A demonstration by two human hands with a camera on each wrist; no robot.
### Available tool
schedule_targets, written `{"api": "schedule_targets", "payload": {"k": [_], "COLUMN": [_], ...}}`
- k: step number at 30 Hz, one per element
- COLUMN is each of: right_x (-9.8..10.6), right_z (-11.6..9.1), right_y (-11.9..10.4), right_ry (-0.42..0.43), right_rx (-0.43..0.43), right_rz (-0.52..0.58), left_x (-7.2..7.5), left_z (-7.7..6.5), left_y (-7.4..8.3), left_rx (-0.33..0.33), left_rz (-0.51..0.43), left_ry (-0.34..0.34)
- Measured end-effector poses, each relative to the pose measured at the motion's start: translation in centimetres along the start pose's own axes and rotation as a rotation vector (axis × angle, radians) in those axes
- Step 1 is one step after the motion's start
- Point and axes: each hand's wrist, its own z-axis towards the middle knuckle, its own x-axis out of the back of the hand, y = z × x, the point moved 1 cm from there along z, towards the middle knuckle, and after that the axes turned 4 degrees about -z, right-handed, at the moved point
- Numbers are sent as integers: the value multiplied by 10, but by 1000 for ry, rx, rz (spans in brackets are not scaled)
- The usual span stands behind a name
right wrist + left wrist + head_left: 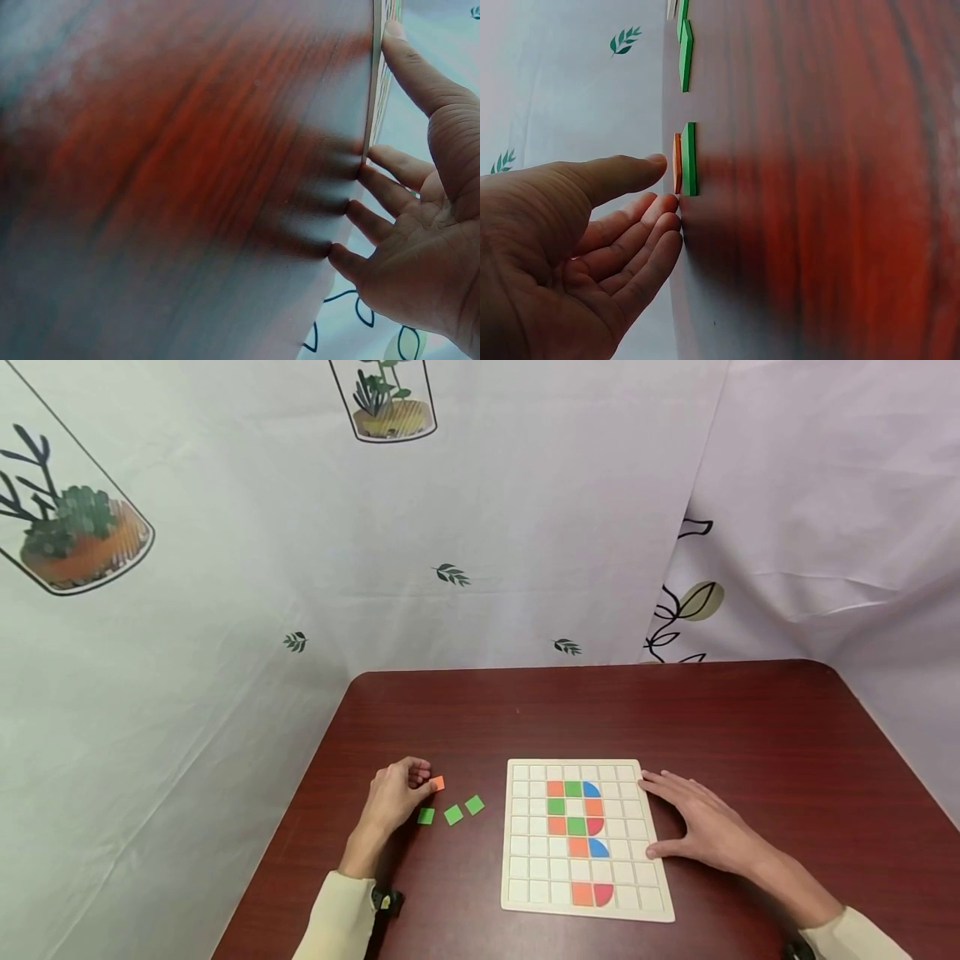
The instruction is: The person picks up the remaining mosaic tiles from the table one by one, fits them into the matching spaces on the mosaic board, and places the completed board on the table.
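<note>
At lower centre-left, the left hand (392, 795), grasp parted, seems to be reaching for the orange tile (438, 783), needing a pinch next; the right hand (705, 822), spread, touches the board (538, 867).

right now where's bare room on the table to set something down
Bare: the table beyond the board, toward the cloth, and a strip between board and green tiles. Crowded: around the left hand and loose orange tile, and the board's edge by the right hand.

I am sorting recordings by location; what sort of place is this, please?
Probably a curtained-off indoor corner for tabletop activities: creased, plant-printed fabric surrounds a dark wood-grain table, which holds a pale grid board with coloured tiles.
</note>
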Motion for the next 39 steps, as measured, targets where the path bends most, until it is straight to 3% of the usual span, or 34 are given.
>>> {"api": "schedule_targets", "payload": {"k": [15, 39], "right_x": [0, -1], "right_z": [-2, -1], "right_y": [0, 0], "right_ry": [13, 13], "right_rx": [4, 2], "right_rz": [4, 2], "left_x": [1, -8], "left_z": [-19, -8], "left_y": [5, 11], "left_rx": [-8, -62], "left_rz": [32, 101], "left_ry": [14, 25]}}
